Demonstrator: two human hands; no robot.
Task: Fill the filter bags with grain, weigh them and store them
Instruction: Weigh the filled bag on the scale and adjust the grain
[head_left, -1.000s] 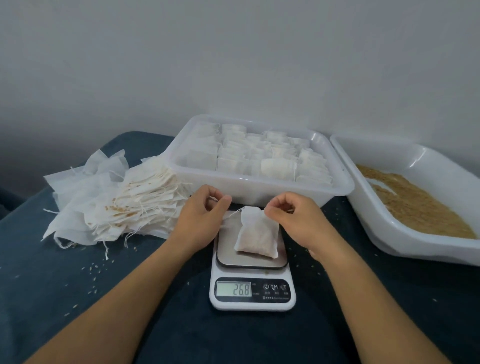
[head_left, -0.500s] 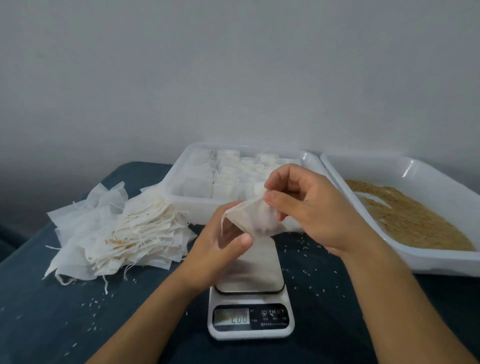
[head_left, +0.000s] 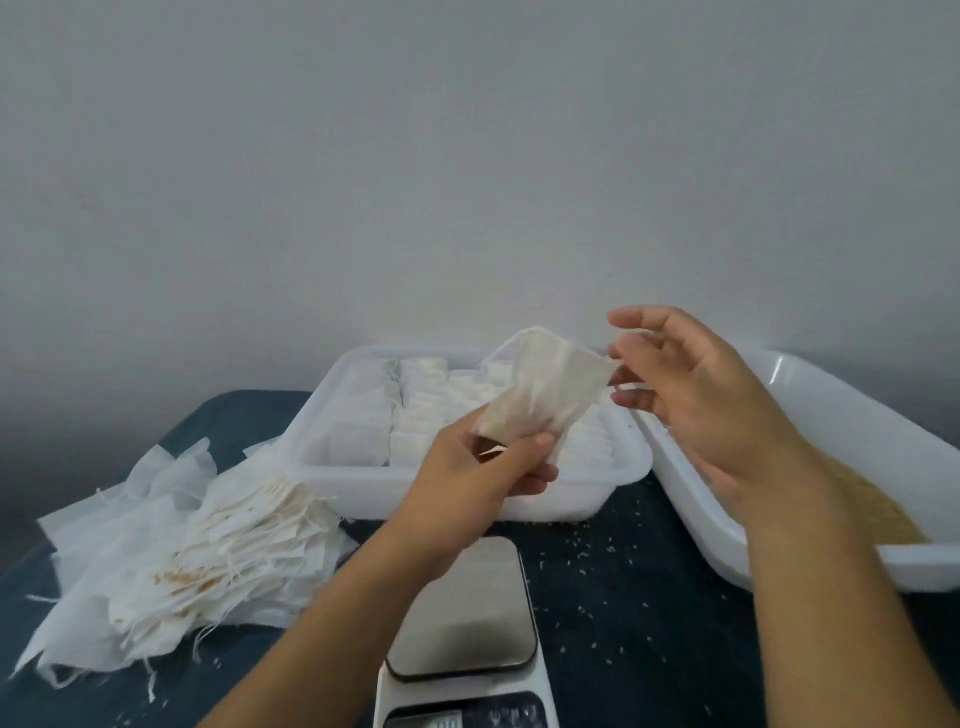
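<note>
My left hand (head_left: 475, 486) grips the lower end of a filled white filter bag (head_left: 545, 395) and holds it tilted in the air over the near right part of the white storage tray (head_left: 363, 480). Several filled bags lie in rows in that tray. My right hand (head_left: 696, 395) is at the bag's upper right corner with its fingers spread, the fingertips just touching the corner. The digital scale (head_left: 467, 613) stands below my hands with a bare steel platform; its display is cut off at the bottom edge.
A pile of empty filter bags (head_left: 208, 545) with strings lies at the left on the dark blue cloth. A white tub (head_left: 810, 395) holding brown grain (head_left: 878, 512) stands at the right. Loose grains are scattered on the cloth around the scale.
The bag was lifted off the scale and raised over the storage tray. My left hand took its lower end, and my right hand's pinch at the top loosened into spread fingers.
</note>
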